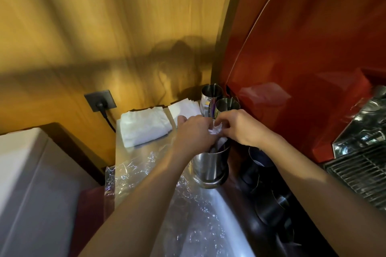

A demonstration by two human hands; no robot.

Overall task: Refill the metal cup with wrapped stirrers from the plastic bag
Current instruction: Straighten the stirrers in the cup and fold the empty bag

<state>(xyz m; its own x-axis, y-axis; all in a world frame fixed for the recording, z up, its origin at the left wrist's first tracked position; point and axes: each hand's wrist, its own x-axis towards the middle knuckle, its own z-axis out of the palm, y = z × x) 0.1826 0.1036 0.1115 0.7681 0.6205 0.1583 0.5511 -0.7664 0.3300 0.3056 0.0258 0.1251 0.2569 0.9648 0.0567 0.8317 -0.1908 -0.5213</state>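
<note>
Tucking white wrapped stirrers (217, 131) into the metal cup (210, 166), both hands meet over its rim. The left hand (193, 132) curls shut around the bundle; the right hand (238, 126) pinches the paper tops. The cup stands on the counter (133, 153), the bag (188, 210) lying flattened beside it, seemingly empty. Loading looks nearly done; settling the bundle and clearing the bag remain.

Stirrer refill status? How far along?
Mid-load. Done: white wrapped stirrers already stand in the shiny metal cup. In hand: left hand and right hand meet at their tops. Left: the clear crinkled plastic bag lies flat; contents unclear.
</note>
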